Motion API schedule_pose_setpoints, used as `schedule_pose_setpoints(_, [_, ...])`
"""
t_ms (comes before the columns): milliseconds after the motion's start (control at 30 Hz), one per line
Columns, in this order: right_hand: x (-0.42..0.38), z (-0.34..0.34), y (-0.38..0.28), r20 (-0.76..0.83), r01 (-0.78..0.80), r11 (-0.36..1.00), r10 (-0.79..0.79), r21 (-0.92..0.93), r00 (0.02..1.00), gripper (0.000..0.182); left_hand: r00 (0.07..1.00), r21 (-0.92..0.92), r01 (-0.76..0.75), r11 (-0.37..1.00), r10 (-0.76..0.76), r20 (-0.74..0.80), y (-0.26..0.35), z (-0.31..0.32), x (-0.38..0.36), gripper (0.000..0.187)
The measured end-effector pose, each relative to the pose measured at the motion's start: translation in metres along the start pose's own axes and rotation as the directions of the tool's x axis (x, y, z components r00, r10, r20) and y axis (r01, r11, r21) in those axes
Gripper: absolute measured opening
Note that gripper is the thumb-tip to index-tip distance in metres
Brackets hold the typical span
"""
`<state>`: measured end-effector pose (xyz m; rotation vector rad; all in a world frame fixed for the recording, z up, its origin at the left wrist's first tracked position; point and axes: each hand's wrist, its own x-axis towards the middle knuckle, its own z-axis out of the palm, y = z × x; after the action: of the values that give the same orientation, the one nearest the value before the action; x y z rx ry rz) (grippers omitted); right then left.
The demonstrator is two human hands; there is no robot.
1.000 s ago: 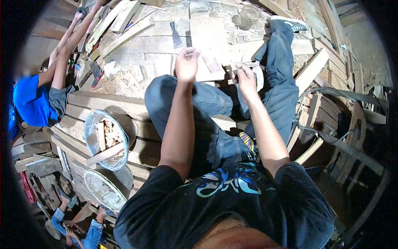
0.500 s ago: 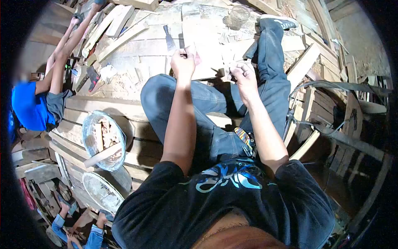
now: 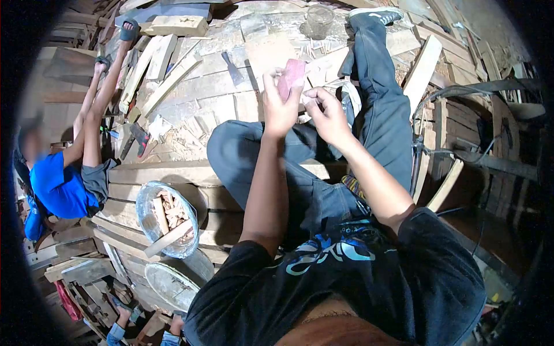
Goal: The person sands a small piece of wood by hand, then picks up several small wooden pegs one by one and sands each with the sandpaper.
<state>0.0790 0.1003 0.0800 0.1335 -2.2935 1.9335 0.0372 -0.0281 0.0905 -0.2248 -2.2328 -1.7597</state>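
Pink piece [image 3: 292,78] is standing out above the left hand [image 3: 281,112], over the near part of the work area and in front of the bent knee; the left fingers are closing narrowly around its lower part, with the thumb pressing at its side. The right hand [image 3: 330,118] is hovering just beside the left, its fingers curling and its thumb and forefinger coming close together; whether they are pinching anything small, I cannot tell. Beyond the hands, a pale board [image 3: 270,53] is lying on the plank floor [image 3: 219,43]; a flat-bladed scraper [image 3: 232,68] is lying to its left, and a clear jar [image 3: 319,22] is standing farther off, near the shoe [image 3: 375,16]. Wood strips [image 3: 171,86] are lying at the far left, with a black-and-red tool [image 3: 139,138] nearer; beside the person's left thigh, a bucket [image 3: 146,222] is holding wood scraps [image 3: 172,209], a flat stick [image 3: 168,238] is leaning across its rim, and a second bucket [image 3: 170,285] is sitting next to it; a co-worker in a blue shirt [image 3: 63,184] is sitting at the left.
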Motion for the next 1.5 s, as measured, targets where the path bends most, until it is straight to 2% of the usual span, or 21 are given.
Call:
schedule_pose_setpoints(33, [-0.001,-0.001,-0.001,-0.008,-0.019,1.0,0.019,-0.007,1.0,0.01,0.989,-0.106,0.129,0.986,-0.121,0.083,0.006,-0.003,0.0,0.051])
schedule_pose_setpoints(167, [-0.004,0.0,0.001,-0.147,0.025,1.0,-0.026,-0.014,0.989,0.011,0.975,-0.366,0.188,0.911,-0.129,0.18,0.003,0.0,-0.002,0.047])
schedule_pose_setpoints(267, [-0.004,-0.004,-0.002,-0.129,0.027,0.998,-0.033,-0.048,0.991,0.012,0.947,-0.325,0.305,0.895,-0.25,0.201,0.001,-0.001,-0.001,0.033])
schedule_pose_setpoints(300, [-0.004,-0.006,-0.014,-0.07,0.018,0.991,-0.027,-0.134,0.997,0.013,0.972,-0.343,0.233,0.91,-0.209,0.105,-0.003,0.003,0.002,0.025])
schedule_pose_setpoints(333, [-0.005,-0.002,-0.01,-0.086,0.154,0.979,-0.166,-0.133,0.982,0.013,0.976,-0.233,0.218,0.948,-0.206,0.077,-0.005,0.006,0.001,0.024])
schedule_pose_setpoints(400, [-0.008,-0.004,-0.02,-0.069,0.035,0.992,-0.044,-0.12,0.997,0.012,0.982,0.001,0.19,0.982,-0.19,0.013,-0.005,0.007,-0.001,0.025])
schedule_pose_setpoints(467, [-0.004,-0.004,-0.009,-0.181,0.014,0.997,-0.028,-0.08,0.983,0.011,0.979,0.004,0.202,0.979,-0.202,-0.01,-0.008,0.011,-0.006,0.026])
schedule_pose_setpoints(667, [-0.012,-0.003,-0.014,-0.089,-0.048,0.993,0.038,-0.112,0.995,0.011,0.94,-0.126,0.341,0.932,-0.339,0.039,0.006,0.009,-0.003,0.023])
schedule_pose_setpoints(733, [-0.01,-0.007,-0.018,-0.092,-0.164,0.982,0.156,-0.096,0.984,0.011,0.973,-0.048,0.231,0.972,-0.232,-0.003,0.002,0.013,-0.004,0.022])
schedule_pose_setpoints(767, [-0.013,-0.001,-0.007,-0.094,-0.045,0.997,0.039,-0.065,0.995,0.011,0.975,-0.024,0.219,0.976,-0.219,-0.037,0.003,0.012,-0.005,0.022])
schedule_pose_setpoints(867, [-0.016,0.002,-0.014,-0.072,-0.019,0.993,0.01,-0.116,0.997,0.011,0.981,0.045,0.182,0.982,-0.178,-0.079,0.008,0.009,-0.006,0.024])
schedule_pose_setpoints(933, [-0.007,-0.004,-0.013,-0.142,-0.123,0.987,0.108,-0.101,0.984,0.01,0.99,0.021,0.137,0.99,-0.135,-0.05,-0.003,0.012,-0.005,0.025])
schedule_pose_setpoints(1000, [-0.008,0.001,-0.005,-0.1,0.001,0.992,-0.014,-0.127,0.995,0.011,0.976,-0.002,0.212,0.977,-0.212,-0.057,-0.005,0.015,-0.007,0.027])
schedule_pose_setpoints(1100, [-0.015,0.003,-0.01,-0.071,-0.048,0.992,0.04,-0.113,0.997,0.011,0.945,0.031,0.32,0.947,-0.316,-0.08,-0.014,0.011,-0.002,0.031])
schedule_pose_setpoints(1133, [-0.011,0.0,-0.014,-0.099,-0.2,0.973,0.189,-0.116,0.977,0.011,0.958,0.068,0.286,0.956,-0.284,-0.041,-0.014,0.011,-0.002,0.033])
schedule_pose_setpoints(1200, [-0.008,-0.001,-0.003,-0.111,-0.064,0.995,0.056,-0.075,0.992,0.011,0.973,0.139,0.219,0.966,-0.227,0.041,-0.014,0.012,-0.007,0.035])
schedule_pose_setpoints(1233, [-0.012,0.002,-0.003,-0.089,-0.071,0.991,0.062,-0.109,0.994,0.011,0.985,0.204,0.136,0.97,-0.11,-0.13,-0.014,0.017,-0.007,0.035])
schedule_pose_setpoints(1333, [-0.012,0.003,-0.005,-0.102,-0.136,0.983,0.124,-0.123,0.987,0.013,0.966,0.068,0.249,0.966,-0.242,-0.095,0.001,0.011,-0.004,0.035])
schedule_pose_setpoints(1367, [-0.007,0.0,-0.002,-0.125,-0.109,0.989,0.095,-0.104,0.988,0.013,0.958,0.018,0.285,0.958,-0.286,0.035,-0.017,0.013,-0.006,0.033])
schedule_pose_setpoints(1467, [-0.015,0.004,0.002,-0.107,-0.025,0.992,0.012,-0.127,0.994,0.012,0.989,0.146,0.136,0.98,-0.125,-0.08,-0.018,0.016,-0.006,0.02])
schedule_pose_setpoints(1500, [-0.017,0.004,-0.006,-0.093,-0.091,0.988,0.08,-0.121,0.992,0.01,0.97,0.091,0.217,0.972,-0.204,-0.133,-0.011,0.014,-0.001,0.018])
